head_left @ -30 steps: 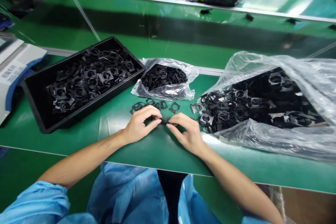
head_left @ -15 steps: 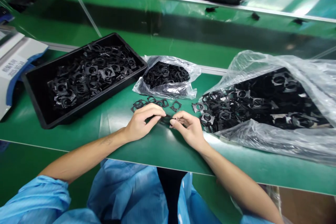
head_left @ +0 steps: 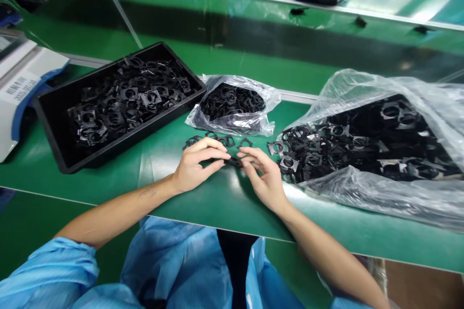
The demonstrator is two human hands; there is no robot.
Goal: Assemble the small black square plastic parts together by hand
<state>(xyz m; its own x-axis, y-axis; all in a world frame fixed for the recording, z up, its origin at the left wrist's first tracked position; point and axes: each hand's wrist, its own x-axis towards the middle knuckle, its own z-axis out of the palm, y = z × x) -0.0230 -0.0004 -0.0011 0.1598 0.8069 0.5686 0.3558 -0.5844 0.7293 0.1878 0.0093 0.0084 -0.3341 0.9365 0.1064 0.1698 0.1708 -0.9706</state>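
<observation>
Your left hand (head_left: 197, 164) is clamped on the black part (head_left: 233, 161) at centre, grip at nine o'clock; your right hand (head_left: 266, 178) meets its three o'clock end, clamped or not, I can't tell. Looks like two-handed manipulation; the next move seems to want steadiness, beside loose frames (head_left: 191, 142) at eleven.

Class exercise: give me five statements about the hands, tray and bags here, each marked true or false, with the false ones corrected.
1. The left hand pinches a small black part. True.
2. The right hand rests inside the black tray. False: its fingertips are at the small black part.
3. The small clear bag lies between the black tray and the large clear bag. True.
4. The small clear bag holds bright blue parts. False: they are black.
5. Loose black parts lie on the green bench. True.
</observation>
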